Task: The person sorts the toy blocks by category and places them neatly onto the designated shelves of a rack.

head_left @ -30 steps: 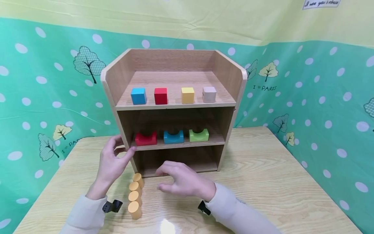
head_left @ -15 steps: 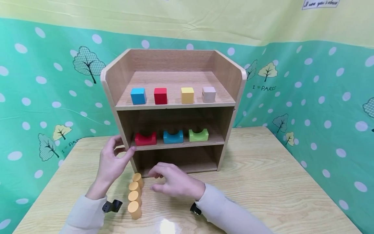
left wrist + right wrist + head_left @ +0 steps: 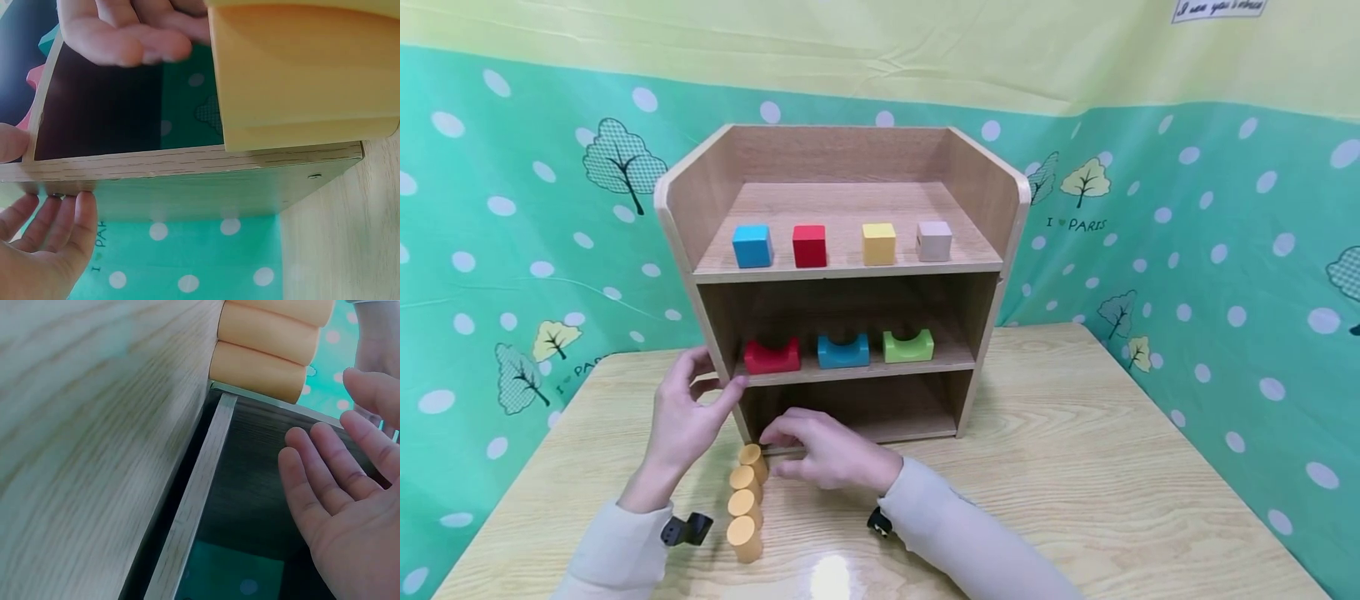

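Note:
A small wooden shelf unit (image 3: 842, 196) stands on the table. My left hand (image 3: 688, 417) holds its left side panel, thumb at the front edge by the middle board and fingers (image 3: 81, 225) against the outer face. My right hand (image 3: 831, 454) hovers in front of the bottom compartment, fingers loosely bent and holding nothing. Just left of its fingertips is the farthest of several upright yellow-orange cylinder blocks (image 3: 752, 461), lined up from the shelf's front left corner toward me. In the right wrist view, a gap separates the right fingers from the cylinders (image 3: 256, 372).
Blue (image 3: 752, 246), red (image 3: 809, 246), yellow (image 3: 878, 243) and pale grey (image 3: 933, 241) cubes sit along the top board. Red (image 3: 772, 358), blue (image 3: 843, 353) and green (image 3: 908, 347) arch blocks rest on the middle board, hollows upward. A patterned curtain (image 3: 1195, 250) hangs behind.
My right hand has moved left, toward the far end of the cylinder row. My left hand stays on the shelf's side, and the blocks have not moved.

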The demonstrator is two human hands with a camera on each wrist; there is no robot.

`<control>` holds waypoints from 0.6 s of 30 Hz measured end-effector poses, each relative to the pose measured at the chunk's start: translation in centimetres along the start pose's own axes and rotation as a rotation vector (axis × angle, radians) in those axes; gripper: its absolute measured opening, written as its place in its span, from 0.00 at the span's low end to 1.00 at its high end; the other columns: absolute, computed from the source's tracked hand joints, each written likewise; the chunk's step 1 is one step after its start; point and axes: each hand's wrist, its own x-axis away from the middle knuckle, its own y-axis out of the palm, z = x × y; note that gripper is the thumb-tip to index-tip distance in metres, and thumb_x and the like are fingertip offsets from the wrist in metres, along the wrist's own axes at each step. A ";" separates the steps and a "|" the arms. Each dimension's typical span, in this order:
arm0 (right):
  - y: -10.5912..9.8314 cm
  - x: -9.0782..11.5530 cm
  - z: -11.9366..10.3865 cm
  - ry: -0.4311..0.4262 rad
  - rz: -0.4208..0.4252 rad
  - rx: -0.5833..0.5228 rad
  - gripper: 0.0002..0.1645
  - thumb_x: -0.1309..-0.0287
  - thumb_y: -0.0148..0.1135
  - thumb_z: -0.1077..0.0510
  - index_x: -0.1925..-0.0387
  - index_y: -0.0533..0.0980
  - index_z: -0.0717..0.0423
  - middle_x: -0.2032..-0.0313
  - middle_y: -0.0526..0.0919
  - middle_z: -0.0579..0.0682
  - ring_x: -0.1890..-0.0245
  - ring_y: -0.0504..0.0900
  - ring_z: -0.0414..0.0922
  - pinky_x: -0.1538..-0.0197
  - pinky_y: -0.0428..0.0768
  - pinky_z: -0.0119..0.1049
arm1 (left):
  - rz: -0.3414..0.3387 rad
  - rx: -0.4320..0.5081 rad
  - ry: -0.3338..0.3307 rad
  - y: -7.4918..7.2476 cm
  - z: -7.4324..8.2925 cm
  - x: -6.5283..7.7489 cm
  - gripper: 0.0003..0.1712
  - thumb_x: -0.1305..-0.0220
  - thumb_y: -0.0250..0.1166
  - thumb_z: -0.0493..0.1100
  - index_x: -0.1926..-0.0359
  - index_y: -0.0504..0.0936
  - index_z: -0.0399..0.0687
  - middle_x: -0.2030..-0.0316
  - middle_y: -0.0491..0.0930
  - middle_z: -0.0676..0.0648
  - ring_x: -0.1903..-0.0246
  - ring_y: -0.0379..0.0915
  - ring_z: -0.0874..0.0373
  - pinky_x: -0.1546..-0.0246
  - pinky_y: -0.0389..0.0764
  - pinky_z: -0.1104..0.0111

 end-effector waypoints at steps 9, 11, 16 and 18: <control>0.6 -1.2 0.2 -0.028 -0.037 0.035 0.21 0.43 0.66 0.54 0.47 0.77 0.47 0.55 0.78 0.44 0.54 0.76 0.35 0.51 0.67 0.14 | -0.011 -0.012 -0.001 -0.1 0.3 0.0 0.26 0.46 0.68 0.28 0.45 0.71 0.29 0.53 0.76 0.37 0.59 0.72 0.59 0.58 0.76 0.80; 0.7 -1.5 0.2 -0.043 -0.044 0.047 0.21 0.43 0.67 0.53 0.47 0.77 0.47 0.55 0.77 0.44 0.54 0.75 0.35 0.51 0.66 0.14 | -0.010 -0.017 0.001 -0.2 0.2 0.0 0.26 0.46 0.68 0.28 0.45 0.71 0.29 0.53 0.76 0.37 0.59 0.72 0.59 0.58 0.76 0.81; 1.2 -2.3 0.3 -0.069 -0.073 0.110 0.20 0.43 0.67 0.52 0.48 0.77 0.45 0.55 0.76 0.40 0.54 0.72 0.33 0.50 0.64 0.15 | -0.012 -0.014 0.003 -0.2 0.0 0.0 0.26 0.46 0.67 0.28 0.45 0.71 0.29 0.53 0.76 0.37 0.59 0.73 0.58 0.58 0.75 0.81; 1.4 -2.5 0.4 -0.073 -0.086 0.131 0.19 0.43 0.67 0.53 0.49 0.77 0.45 0.55 0.75 0.39 0.54 0.71 0.33 0.50 0.65 0.15 | -0.011 -0.012 0.002 -0.2 0.0 0.0 0.26 0.46 0.67 0.27 0.45 0.71 0.29 0.53 0.76 0.37 0.59 0.73 0.58 0.58 0.75 0.82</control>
